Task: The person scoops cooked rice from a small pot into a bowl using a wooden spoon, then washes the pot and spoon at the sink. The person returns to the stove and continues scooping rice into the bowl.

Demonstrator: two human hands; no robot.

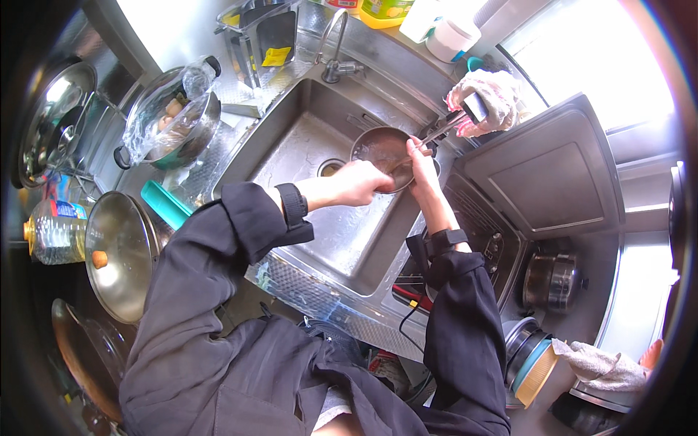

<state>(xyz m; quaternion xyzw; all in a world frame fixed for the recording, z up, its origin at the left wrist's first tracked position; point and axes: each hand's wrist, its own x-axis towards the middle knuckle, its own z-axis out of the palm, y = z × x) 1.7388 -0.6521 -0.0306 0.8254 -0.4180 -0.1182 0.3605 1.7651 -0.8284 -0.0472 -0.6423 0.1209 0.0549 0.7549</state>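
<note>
A round metal bowl [376,143] is tilted over the right side of the steel sink basin [305,128], with a wet shine inside. My right hand [423,166] grips its right rim. My left hand [362,182] reaches across from the left, its fingers curled at the bowl's near inner side; whether they hold anything is not clear. A thin brown stick-like piece [417,157] lies between the two hands, partly covered by my fingers. The sink drain [330,167] shows just left of the bowl, behind my left hand. Both wrists wear black straps.
A faucet [341,70] stands at the sink's back edge. To the left are a pot with plastic wrap [180,117], a teal tray [165,204], a steel lid [121,256] and an oil bottle [59,231]. An open metal cover [556,174] and hanging cloth [485,101] flank the right.
</note>
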